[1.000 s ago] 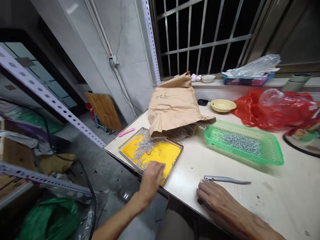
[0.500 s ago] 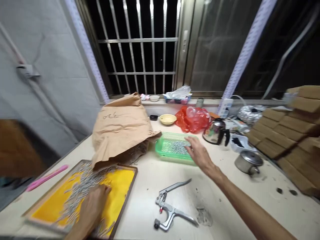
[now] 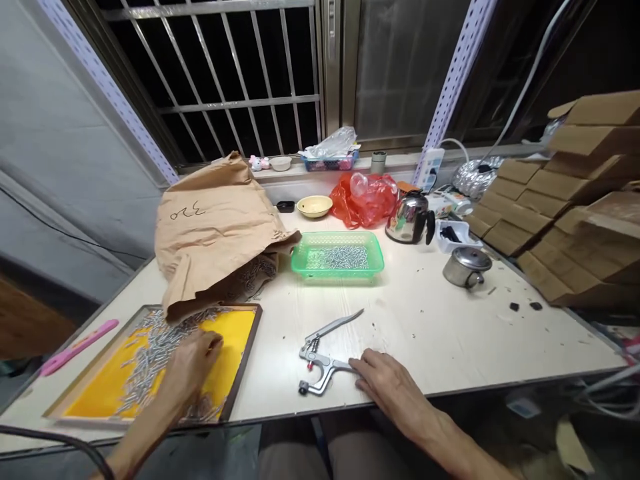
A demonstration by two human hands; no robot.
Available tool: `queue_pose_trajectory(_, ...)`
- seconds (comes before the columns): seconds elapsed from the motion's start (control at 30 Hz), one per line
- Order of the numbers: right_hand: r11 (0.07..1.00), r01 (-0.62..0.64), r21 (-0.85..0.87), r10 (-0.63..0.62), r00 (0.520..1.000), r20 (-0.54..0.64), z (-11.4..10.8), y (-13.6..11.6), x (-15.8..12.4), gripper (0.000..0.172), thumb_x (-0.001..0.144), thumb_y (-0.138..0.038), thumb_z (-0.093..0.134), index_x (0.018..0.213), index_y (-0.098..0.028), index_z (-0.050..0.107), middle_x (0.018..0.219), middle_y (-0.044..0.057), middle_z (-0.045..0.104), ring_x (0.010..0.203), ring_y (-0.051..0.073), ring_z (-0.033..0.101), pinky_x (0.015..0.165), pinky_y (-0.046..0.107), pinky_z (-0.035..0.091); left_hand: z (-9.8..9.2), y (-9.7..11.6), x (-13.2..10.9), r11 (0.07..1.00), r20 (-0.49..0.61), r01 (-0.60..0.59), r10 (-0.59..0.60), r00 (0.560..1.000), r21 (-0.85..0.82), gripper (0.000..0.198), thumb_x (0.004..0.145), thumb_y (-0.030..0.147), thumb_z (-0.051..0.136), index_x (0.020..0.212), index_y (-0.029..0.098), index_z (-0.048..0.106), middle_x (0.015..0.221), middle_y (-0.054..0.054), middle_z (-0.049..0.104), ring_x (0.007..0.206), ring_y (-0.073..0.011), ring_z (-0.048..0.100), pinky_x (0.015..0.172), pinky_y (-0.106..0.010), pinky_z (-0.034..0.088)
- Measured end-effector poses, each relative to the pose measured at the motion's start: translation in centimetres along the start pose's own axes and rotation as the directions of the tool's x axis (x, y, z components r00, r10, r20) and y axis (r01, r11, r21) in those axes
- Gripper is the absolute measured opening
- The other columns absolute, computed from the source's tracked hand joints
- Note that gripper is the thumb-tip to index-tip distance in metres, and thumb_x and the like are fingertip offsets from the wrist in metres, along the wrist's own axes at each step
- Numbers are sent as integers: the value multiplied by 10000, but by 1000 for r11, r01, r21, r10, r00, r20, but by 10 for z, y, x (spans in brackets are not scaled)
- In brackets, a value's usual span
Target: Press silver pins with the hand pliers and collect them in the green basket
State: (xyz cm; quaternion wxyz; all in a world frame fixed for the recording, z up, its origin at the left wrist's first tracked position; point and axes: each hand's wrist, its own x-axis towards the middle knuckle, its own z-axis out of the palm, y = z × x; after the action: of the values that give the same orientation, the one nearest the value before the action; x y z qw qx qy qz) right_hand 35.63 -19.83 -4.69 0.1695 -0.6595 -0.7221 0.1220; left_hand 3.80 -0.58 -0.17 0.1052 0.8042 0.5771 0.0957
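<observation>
My left hand (image 3: 193, 363) is over the shallow yellow-lined tray (image 3: 242, 328), its fingers pinched together; whatever lies between them is too small to make out. Small silvery metal pieces (image 3: 155, 353) are heaped across the tray beside that hand. My right hand (image 3: 387, 380) has its fingers and thumb closed around the end of the lower handle of metal snap pliers (image 3: 324, 370). The pliers lie on the table with their handles spread apart. Beyond them stands a green plastic basket (image 3: 337, 273) with many small metal pieces in it.
A crumpled brown paper bag (image 3: 215, 220) leans over the tray's back edge, more metal pieces at its mouth. Left of the tray lies a pink tool (image 3: 80, 347). A kettle (image 3: 407, 220), a lidded metal cup (image 3: 466, 265) and stacked cardboard boxes (image 3: 560, 207) stand at right.
My right hand has come back from the green basket to the handle of the pliers. My left hand stays over the tray. The view has tilted downward.
</observation>
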Motion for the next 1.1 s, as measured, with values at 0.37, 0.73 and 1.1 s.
queue_pose_trajectory(0.37, 995, 29, -91, -36, 997, -74, 11, 8, 2, 158, 886, -104, 451, 821, -194, 564, 790, 3, 524, 722, 135, 488, 617, 269, 314, 58, 118, -48, 397, 644, 624, -102, 758, -673, 427, 571, 489, 727, 743, 130, 573, 490, 57, 503, 359, -29, 359, 350, -154, 229)
queue_pose_trajectory(0.73, 996, 35, -80, -39, 998, -48, 0, 18, 7, 168, 883, -78, 450, 818, -193, 553, 829, 2, 533, 718, 132, 469, 640, 285, 298, 66, 130, -45, 428, 728, 710, -157, 667, -559, 456, 487, 510, 747, 658, 149, 529, 383, 89, 446, 284, -19, 302, 321, -163, 156)
queue_pose_trajectory(1.1, 998, 41, -46, -43, 997, -58, 6, 24, 7, 153, 894, -96, 443, 843, -193, 550, 830, 5, 536, 736, 135, 478, 655, 285, 313, 73, 128, -33, 563, 786, 696, -127, 605, -445, 493, 485, 599, 704, 584, 175, 473, 319, 60, 455, 250, -48, 339, 320, -171, 143)
